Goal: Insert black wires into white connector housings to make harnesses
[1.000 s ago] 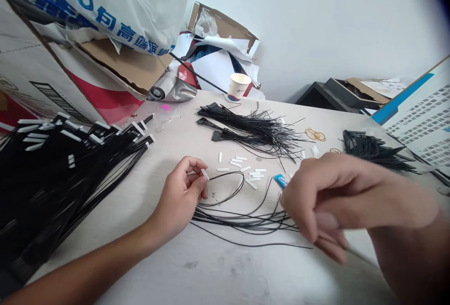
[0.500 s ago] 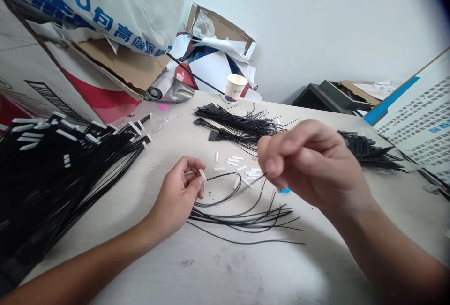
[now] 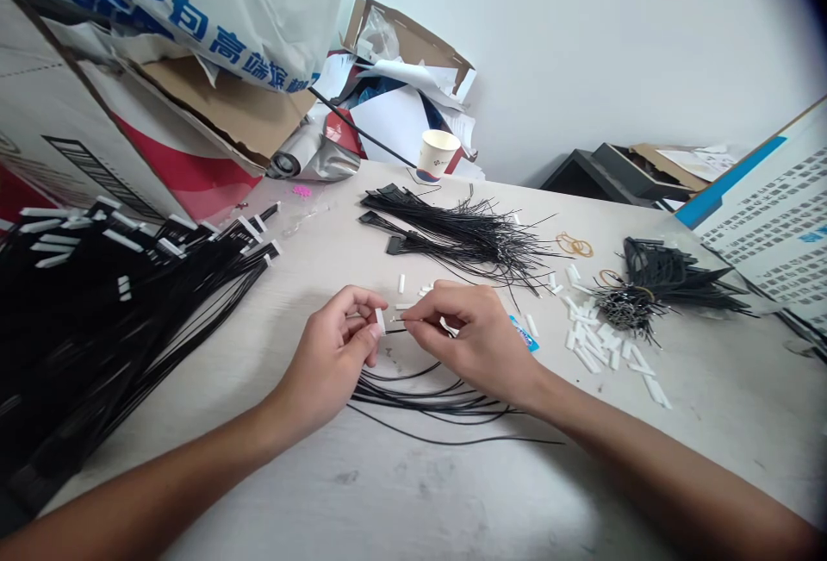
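My left hand (image 3: 336, 354) pinches a small white connector (image 3: 381, 321) between thumb and fingers, just above the table (image 3: 413, 492). My right hand (image 3: 469, 337) is closed in a pinch on the end of a thin black wire (image 3: 404, 327), its tip held right at the connector. Several loose black wires (image 3: 432, 397) lie on the table under and between both hands. A few small white connectors (image 3: 404, 283) lie just behind my hands.
A big pile of finished black wires with white ends (image 3: 116, 302) fills the left. A black wire bundle (image 3: 465, 238), a paper cup (image 3: 438, 154), rubber bands (image 3: 575, 244), scattered white connectors (image 3: 600, 345), another black bundle (image 3: 665, 272) and cardboard boxes (image 3: 77, 139) lie around.
My right hand came back from the near right, across the wires, to the left hand, bringing a wire end up to the white connector. The left hand has stayed in place.
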A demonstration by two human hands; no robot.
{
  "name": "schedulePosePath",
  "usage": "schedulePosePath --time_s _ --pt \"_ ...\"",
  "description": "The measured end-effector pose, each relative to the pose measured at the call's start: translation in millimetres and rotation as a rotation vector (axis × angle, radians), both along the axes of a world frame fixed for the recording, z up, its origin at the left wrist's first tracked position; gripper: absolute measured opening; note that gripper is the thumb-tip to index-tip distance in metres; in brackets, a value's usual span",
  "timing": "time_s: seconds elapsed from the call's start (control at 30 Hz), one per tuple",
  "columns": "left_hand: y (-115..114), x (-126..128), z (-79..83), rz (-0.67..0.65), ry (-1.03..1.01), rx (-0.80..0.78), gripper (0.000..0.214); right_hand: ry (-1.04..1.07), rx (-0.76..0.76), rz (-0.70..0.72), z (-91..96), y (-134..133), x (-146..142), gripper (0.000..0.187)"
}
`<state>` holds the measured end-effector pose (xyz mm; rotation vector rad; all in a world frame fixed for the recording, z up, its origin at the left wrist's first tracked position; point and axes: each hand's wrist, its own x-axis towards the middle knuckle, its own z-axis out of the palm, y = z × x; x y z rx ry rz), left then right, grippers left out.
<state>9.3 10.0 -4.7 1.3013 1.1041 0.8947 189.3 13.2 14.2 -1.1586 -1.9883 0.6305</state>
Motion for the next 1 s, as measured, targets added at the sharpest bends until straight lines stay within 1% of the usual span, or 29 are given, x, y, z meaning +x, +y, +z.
schedulePosePath --time_s 0.1,0.27,0.33,0.7,0.77,0.9,1.0 --pt "-0.3 0.0 -0.3 -0.006 0.004 0.010 0.013 0.009 -0.037 0.003 -1.6 -2.4 -2.2 0.017" --pt "-1.5 -0.6 -0.8 -0.015 0.004 0.029 0.014 -0.062 0.040 0.045 -3.5 -4.3 -3.2 0.018" --pt "-1.5 -0.5 -0.8 -0.023 0.000 0.031 0.014 -0.077 0.049 0.058 -3.4 -4.7 -3.5 0.018" --pt "-2.3 -0.4 -0.9 -0.012 -0.002 0.045 0.014 -0.037 -0.041 0.018 -6.7 -5.3 -7.9 0.017" --pt "-2.5 0.0 -0.2 -0.007 -0.002 0.032 0.013 -0.006 -0.077 0.016 -6.5 -5.4 -8.6 0.017" --pt "-2.7 1.9 2.8 0.003 -0.023 -0.020 0.010 0.077 -0.211 0.046 -5.9 -5.3 -10.0 0.016" --pt "-2.8 2.0 3.8 0.003 -0.037 -0.030 0.008 0.119 -0.280 0.053 -6.6 -5.2 -10.6 0.015"
